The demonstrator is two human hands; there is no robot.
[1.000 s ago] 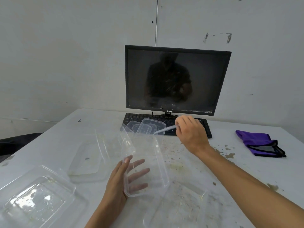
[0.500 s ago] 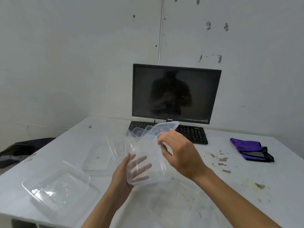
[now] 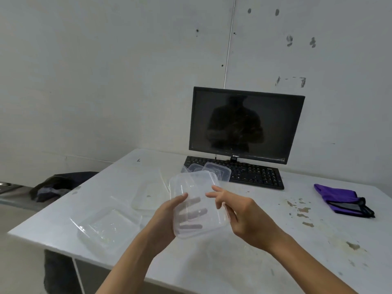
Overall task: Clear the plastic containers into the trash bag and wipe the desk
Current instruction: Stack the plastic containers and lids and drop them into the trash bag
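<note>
My left hand (image 3: 167, 217) grips a stack of clear plastic containers (image 3: 197, 211), tilted up above the white desk (image 3: 212, 266); its fingers show through the plastic. To the right, my right hand (image 3: 244, 217) has its fingers spread, with the thumb and forefinger loose at the stack's right rim. A clear container (image 3: 106, 228) lies near the desk's front left corner. Behind it lies another clear container (image 3: 148, 194). Clear lids (image 3: 218, 171) rest on the keyboard's left end. The black trash bag (image 3: 57, 185) sits low beyond the desk's left edge.
A dark monitor (image 3: 246, 124) and a black keyboard (image 3: 258, 176) stand at the back of the desk against the wall. A purple cloth (image 3: 339, 198) lies at the right. Brown stains (image 3: 301, 209) spot the right half of the desk.
My right hand brought a clear piece from by the keyboard onto the stack in my left hand, then opened beside it. The stack rose, and the view swung left to show the trash bag.
</note>
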